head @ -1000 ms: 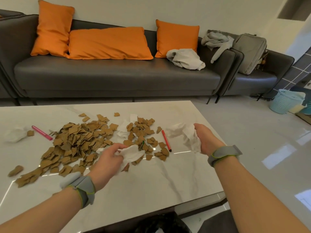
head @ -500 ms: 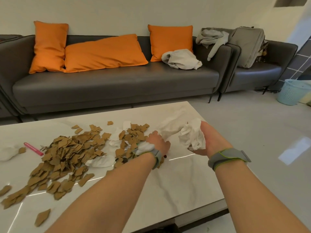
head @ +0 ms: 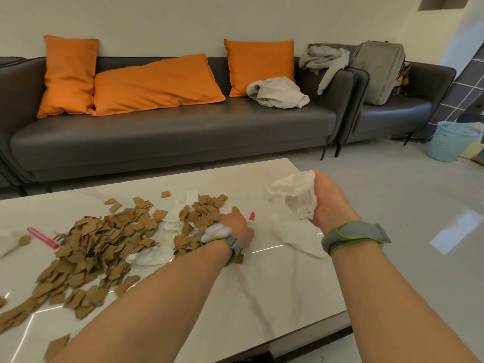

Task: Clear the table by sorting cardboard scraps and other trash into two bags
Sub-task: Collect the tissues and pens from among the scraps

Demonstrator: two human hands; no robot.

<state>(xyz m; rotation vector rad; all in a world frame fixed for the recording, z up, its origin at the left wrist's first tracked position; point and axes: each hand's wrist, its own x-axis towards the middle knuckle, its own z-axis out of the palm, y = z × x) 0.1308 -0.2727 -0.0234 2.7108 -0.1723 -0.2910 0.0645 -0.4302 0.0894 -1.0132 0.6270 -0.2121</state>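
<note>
Brown cardboard scraps lie heaped on the left half of the white marble table. My right hand grips a crumpled white tissue above the table's right end. A second tissue lies flat just beneath it. My left hand reaches across, its fingers curled down over a red pen; only the pen's tip shows. More tissues sit among the scraps. No bag is in view.
A pink pen and another tissue lie at the table's left. Behind the table stands a dark sofa with orange cushions and clothes. A light-blue basket sits on the floor at the right.
My left hand let go of its tissue beside the scraps and moved right to the red pen. My right hand kept its tissue and rose slightly.
</note>
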